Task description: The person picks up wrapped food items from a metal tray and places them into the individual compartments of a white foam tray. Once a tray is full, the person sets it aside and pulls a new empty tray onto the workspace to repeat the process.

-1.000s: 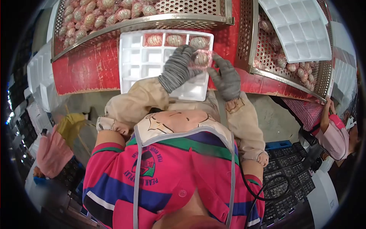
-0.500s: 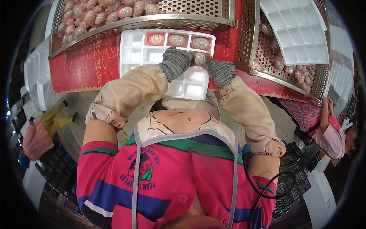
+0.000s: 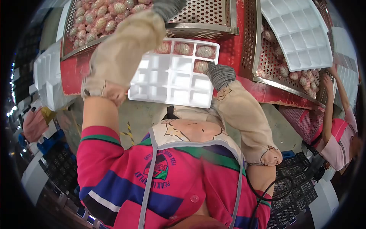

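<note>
A white compartment tray (image 3: 152, 76) lies in front of me. Round, striped items in clear, pink-printed wrap sit in its far row, among them a wrapped item (image 3: 206, 51) at the corner. Below that, another wrapped item (image 3: 201, 66) rests in the second row. My right hand (image 3: 222, 74), in a grey glove, touches or nearly touches this one from the right; its fingers are hidden. My left hand (image 3: 169, 8), gloved alike, reaches over the perforated metal bin beyond the tray. The frame's top edge cuts off its fingers.
Many wrapped items (image 3: 101, 23) fill the left of the metal bin (image 3: 198, 28). A second bin (image 3: 284, 84) at right holds more, with a white tray (image 3: 301, 38) over it. Both bins stand on a red table (image 3: 228, 45). A person (image 3: 339, 141) works at far right.
My left hand has left the wrapped item in the second row and moved up over the bin. My right hand stays beside that item. The view has shifted slightly.
</note>
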Motion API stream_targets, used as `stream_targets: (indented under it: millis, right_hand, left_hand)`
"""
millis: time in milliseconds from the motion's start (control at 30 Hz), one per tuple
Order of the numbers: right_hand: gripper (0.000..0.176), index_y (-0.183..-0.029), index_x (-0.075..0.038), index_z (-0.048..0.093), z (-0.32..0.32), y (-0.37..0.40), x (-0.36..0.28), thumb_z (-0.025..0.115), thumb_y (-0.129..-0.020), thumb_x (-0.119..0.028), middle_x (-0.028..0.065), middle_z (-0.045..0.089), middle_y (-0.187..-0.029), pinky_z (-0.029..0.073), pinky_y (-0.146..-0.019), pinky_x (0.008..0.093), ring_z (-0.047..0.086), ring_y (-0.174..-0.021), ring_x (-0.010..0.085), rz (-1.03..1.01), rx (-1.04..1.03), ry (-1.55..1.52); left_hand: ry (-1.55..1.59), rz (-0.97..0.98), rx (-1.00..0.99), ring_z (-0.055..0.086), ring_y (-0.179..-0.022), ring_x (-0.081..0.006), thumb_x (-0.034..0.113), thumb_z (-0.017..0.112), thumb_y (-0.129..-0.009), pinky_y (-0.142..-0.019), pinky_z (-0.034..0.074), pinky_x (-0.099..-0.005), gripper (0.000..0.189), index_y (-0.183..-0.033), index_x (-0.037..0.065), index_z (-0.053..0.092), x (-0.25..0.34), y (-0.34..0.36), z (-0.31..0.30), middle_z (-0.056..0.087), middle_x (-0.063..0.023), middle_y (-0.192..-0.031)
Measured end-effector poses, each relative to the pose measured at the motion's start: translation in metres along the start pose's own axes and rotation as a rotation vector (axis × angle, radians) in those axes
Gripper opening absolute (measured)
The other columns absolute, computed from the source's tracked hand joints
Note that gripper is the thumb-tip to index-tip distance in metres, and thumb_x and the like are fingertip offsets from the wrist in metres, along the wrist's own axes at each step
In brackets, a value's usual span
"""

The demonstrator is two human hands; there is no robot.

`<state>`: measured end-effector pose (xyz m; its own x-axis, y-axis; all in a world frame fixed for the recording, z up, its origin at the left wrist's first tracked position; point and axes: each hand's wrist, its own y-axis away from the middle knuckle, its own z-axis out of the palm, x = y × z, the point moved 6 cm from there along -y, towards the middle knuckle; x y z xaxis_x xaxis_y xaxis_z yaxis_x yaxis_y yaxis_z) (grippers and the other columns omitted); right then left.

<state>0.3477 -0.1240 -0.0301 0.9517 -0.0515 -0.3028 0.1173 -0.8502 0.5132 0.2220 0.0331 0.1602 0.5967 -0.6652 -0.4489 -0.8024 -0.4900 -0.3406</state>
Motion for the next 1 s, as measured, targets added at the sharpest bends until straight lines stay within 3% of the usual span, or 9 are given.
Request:
stream_targets:
  millis: [167, 367, 433, 500, 533, 667, 800, 833, 1000]
  right_hand:
    - [0.041, -0.111, -0.004, 0.053, -0.005, 0.008, -0.001, 0.040, -0.092, -0.039, 0.0184, 0.064, -0.081, 0.047, -0.064, 0.0493, 0.064, -0.077, 0.0328, 0.020, -0.014, -0.043]
    - [0.043, -0.113, -0.009, 0.055, 0.003, 0.008, 0.006, 0.041, -0.091, -0.043, 0.0145, 0.065, -0.078, 0.048, -0.062, 0.0472, 0.064, -0.073, 0.0332, 0.009, 0.046, 0.008]
    - [0.042, -0.113, -0.010, 0.056, 0.002, 0.011, 0.007, 0.041, -0.091, -0.042, 0.0145, 0.065, -0.077, 0.049, -0.062, 0.0465, 0.064, -0.072, 0.0326, 0.016, 0.066, 0.002]
    - [0.042, -0.113, -0.010, 0.056, -0.002, 0.014, 0.005, 0.041, -0.091, -0.042, 0.0144, 0.065, -0.076, 0.049, -0.062, 0.0459, 0.064, -0.072, 0.0321, 0.008, 0.085, 0.002]
    - [0.040, -0.114, -0.010, 0.056, -0.005, 0.019, 0.004, 0.044, -0.090, -0.040, 0.0142, 0.065, -0.078, 0.049, -0.062, 0.0447, 0.064, -0.072, 0.0313, 0.022, 0.092, -0.040]
    - [0.039, -0.118, -0.011, 0.057, -0.028, 0.039, -0.021, 0.054, -0.088, -0.036, 0.0135, 0.067, -0.084, 0.051, -0.063, 0.0410, 0.065, -0.074, 0.0297, -0.115, 0.402, -0.249]
    - [0.034, -0.108, -0.013, 0.057, -0.029, 0.023, -0.054, 0.051, -0.088, -0.039, 0.0101, 0.066, -0.086, 0.049, -0.062, 0.0443, 0.064, -0.077, 0.0281, -0.309, 0.513, -0.255]
    - [0.035, -0.107, -0.011, 0.057, -0.028, 0.015, -0.062, 0.052, -0.087, -0.040, 0.0104, 0.065, -0.089, 0.049, -0.063, 0.0444, 0.063, -0.081, 0.0276, -0.264, 0.313, -0.212]
    - [0.046, -0.113, -0.008, 0.057, -0.019, 0.000, -0.068, 0.053, -0.085, -0.045, 0.0148, 0.065, -0.087, 0.050, -0.067, 0.0421, 0.064, -0.078, 0.0299, -0.201, 0.253, -0.084]
  left_hand:
    - [0.073, -0.201, -0.464, 0.060, -0.088, -0.0217, 0.034, 0.054, -0.087, -0.079, 0.048, -0.0372, 0.036, -0.111, 0.007, 0.057, -0.029, -0.041, 0.150, 0.061, -0.0073, -0.102]
    - [0.139, -0.270, -0.243, 0.059, -0.089, -0.0184, 0.035, 0.053, -0.088, -0.078, 0.049, -0.0328, 0.038, -0.111, 0.005, 0.057, -0.031, -0.034, 0.142, 0.060, -0.0061, -0.103]
    - [0.699, -0.211, -0.187, 0.064, -0.083, -0.0208, 0.033, 0.058, -0.085, -0.066, 0.051, -0.0357, 0.027, -0.097, 0.008, 0.061, -0.022, -0.008, 0.106, 0.064, -0.0124, -0.089]
    - [0.352, 0.294, -0.044, 0.056, -0.099, -0.0246, 0.028, 0.058, -0.088, -0.081, 0.049, -0.0363, 0.033, -0.118, 0.016, 0.057, 0.039, 0.017, 0.047, 0.056, -0.0069, -0.118]
    - [0.863, 0.222, -0.043, 0.056, -0.097, -0.0266, 0.029, 0.062, -0.083, -0.082, 0.049, -0.0357, 0.044, -0.126, 0.019, 0.053, 0.044, 0.046, 0.039, 0.055, -0.0057, -0.119]
    - [0.815, 0.053, -0.420, 0.055, -0.096, -0.0313, 0.011, 0.068, -0.067, -0.084, 0.049, -0.0388, 0.059, -0.124, 0.016, 0.054, 0.110, 0.115, 0.049, 0.055, -0.0128, -0.109]
    - [1.196, -0.304, -0.210, 0.053, -0.103, -0.0308, 0.017, 0.077, -0.063, -0.090, 0.046, -0.0375, 0.063, -0.121, 0.013, 0.055, 0.094, 0.146, 0.057, 0.053, -0.0137, -0.114]
    - [1.371, -0.502, -0.166, 0.052, -0.105, -0.0307, 0.020, 0.080, -0.062, -0.092, 0.045, -0.0374, 0.062, -0.119, 0.013, 0.057, 0.083, 0.158, 0.064, 0.053, -0.0138, -0.115]
    - [0.997, -0.387, -0.333, 0.051, -0.104, -0.0315, 0.031, 0.074, -0.069, -0.088, 0.044, -0.0403, 0.039, -0.103, 0.014, 0.067, 0.079, 0.166, 0.069, 0.053, -0.0131, -0.114]
